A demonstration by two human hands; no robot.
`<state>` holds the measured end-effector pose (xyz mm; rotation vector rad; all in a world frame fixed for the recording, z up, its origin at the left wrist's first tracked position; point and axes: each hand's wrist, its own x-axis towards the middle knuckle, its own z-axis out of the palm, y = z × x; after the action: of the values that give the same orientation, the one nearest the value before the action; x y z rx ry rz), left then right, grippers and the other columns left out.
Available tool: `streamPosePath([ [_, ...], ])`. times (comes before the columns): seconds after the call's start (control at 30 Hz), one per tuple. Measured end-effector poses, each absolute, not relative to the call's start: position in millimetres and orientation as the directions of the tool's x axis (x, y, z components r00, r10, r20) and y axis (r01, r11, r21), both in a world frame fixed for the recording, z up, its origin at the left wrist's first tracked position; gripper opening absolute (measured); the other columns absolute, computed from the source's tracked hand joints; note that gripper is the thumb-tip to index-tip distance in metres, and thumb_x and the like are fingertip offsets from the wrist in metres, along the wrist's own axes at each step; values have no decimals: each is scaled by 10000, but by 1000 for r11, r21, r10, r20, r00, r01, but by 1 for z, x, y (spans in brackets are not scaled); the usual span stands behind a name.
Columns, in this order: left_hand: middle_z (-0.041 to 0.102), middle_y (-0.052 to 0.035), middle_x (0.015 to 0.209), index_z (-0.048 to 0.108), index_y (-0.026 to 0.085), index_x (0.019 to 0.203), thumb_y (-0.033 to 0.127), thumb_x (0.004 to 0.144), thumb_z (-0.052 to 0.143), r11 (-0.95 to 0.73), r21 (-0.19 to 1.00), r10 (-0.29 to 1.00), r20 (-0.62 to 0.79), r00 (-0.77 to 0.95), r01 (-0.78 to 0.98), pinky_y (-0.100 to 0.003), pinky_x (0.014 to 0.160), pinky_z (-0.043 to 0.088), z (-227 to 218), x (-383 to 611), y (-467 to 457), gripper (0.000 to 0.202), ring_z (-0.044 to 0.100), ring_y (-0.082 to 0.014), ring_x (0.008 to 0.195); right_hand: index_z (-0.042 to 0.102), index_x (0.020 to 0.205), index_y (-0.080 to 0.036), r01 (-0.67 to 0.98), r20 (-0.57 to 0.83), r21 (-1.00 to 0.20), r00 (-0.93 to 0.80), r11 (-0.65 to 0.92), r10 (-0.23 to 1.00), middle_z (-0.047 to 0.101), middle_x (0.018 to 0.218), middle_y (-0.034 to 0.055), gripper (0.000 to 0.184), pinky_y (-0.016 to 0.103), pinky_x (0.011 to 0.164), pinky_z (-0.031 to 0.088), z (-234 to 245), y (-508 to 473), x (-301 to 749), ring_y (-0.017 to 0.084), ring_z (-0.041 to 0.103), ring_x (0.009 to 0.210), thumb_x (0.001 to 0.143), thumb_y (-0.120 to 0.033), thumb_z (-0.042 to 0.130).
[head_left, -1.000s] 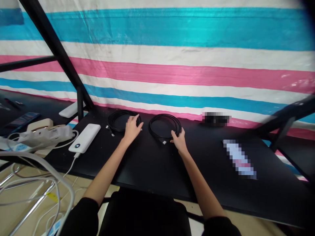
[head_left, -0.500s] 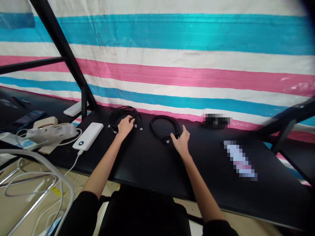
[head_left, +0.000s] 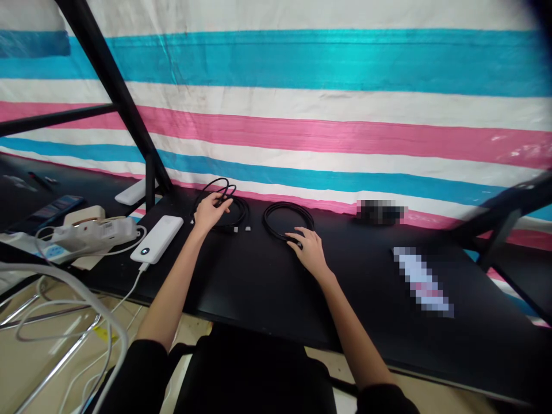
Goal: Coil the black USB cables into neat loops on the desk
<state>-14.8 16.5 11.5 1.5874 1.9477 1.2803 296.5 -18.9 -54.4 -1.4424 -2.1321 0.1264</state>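
Note:
Two coiled black cables lie side by side near the back of the black desk. Over the left coil, my left hand is closed on part of the cable, and a few loops stand up from the rest. Small light-coloured plugs show at that coil's right side. The right coil is a neat round ring lying flat. My right hand is at its lower right edge, thumb and fingers curled round the cable there. The plug at that spot is hidden by the hand.
A white power bank with a white cable plugged in lies left on the desk. Further left are a power strip with chargers and a phone. Two blurred-out items lie right. A striped sheet hangs behind.
My left hand has shifted slightly left and up, lifting some cable loops. My right hand has moved left onto the right coil's edge, its fingers curling in and covering the plug.

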Motion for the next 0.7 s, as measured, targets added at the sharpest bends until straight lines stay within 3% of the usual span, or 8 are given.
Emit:
streamPosePath([
  [0.23,541,19,644,561,186,955,395,857,459,-195,822,653,516,-554,535,-232,665,410,41,-23,4,252,538,-127,642,636,1149,-235,807,407,-434,-222,401,886,576,1238,114,345,504,1033,300,-59,-16,299,266,502,1178,874,-395,503],
  [0.4,468,44,555,537,173,833,341,813,576,-583,717,418,668,-616,382,-232,555,365,77,-8,-16,173,444,-102,516,602,1202,-227,788,411,-466,-211,404,887,549,1267,131,492,523,1038,290,-55,-19,297,296,482,1200,780,-480,609],
  [0.5,475,46,560,548,181,805,309,801,615,-673,669,391,685,-615,317,-235,543,355,100,1,-29,144,446,-93,510,587,1219,-211,726,423,-563,-159,396,892,539,1283,139,576,520,1067,251,-43,-25,288,299,466,1218,742,-533,629],
  [0.6,484,41,574,567,186,784,307,790,646,-711,659,397,664,-634,245,-235,534,351,114,10,-40,144,445,-88,509,555,1252,-203,482,326,-808,-114,339,939,548,1290,137,595,479,1077,267,-20,-33,275,276,456,1243,790,-577,547],
  [0.67,480,40,564,571,189,767,315,778,664,-724,660,417,650,-635,200,-230,528,350,117,20,-47,157,440,-89,508,517,1287,-202,155,158,-970,-169,185,973,564,1281,134,616,450,1046,334,-1,-39,266,254,489,1225,847,-620,412],
  [0.7,480,39,555,575,187,768,316,776,667,-724,666,443,647,-621,177,-228,528,353,116,26,-51,159,438,-91,506,500,1300,-204,-24,74,-997,-223,70,972,575,1270,132,631,440,1014,378,9,-42,262,247,520,1196,866,-634,343],
])
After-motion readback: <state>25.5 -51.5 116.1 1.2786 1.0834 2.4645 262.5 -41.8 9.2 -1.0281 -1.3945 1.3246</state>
